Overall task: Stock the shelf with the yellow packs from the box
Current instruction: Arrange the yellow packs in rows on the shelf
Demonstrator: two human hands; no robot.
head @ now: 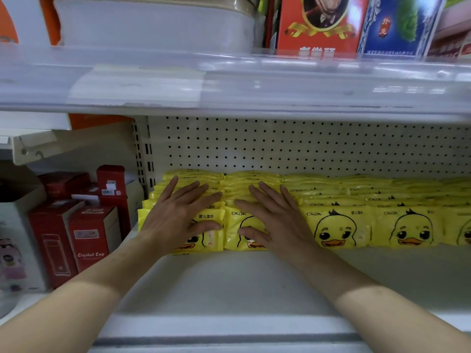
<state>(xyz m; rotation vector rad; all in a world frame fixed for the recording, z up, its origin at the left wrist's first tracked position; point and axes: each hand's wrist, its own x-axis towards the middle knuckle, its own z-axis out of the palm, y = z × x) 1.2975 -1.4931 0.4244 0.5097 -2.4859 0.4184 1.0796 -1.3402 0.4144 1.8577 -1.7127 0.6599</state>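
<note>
The yellow packs (336,228) stand in close rows on the white shelf (229,281). They are set upright, one behind the other, and run from the near faces back to the pegboard panel (280,143) at the far side. Each near face shows a cartoon duck and the letters "ckak". The rows touch side by side and go from the left upright of the bay off past the right edge of the view. The near strip of the shelf in front of them is bare white.

Both hands lie on the two leftmost rows. The left hand (178,215) rests on the leftmost row, fingers straight and spread wide across the tops of the packs, with the thumb laid against the near face of the front pack. The right hand (272,217) rests in the same way on the next row to the right, fingers splayed over the tops and thumb on the near face. Neither hand curls round a pack. Both forearms reach in from the near edge.

In the next bay to the left stand red boxes (89,238), one marked "Crystal Cup". On the upper shelf (254,82) sit a white tub (158,21), a red carton (318,21) and a blue carton (400,24).
</note>
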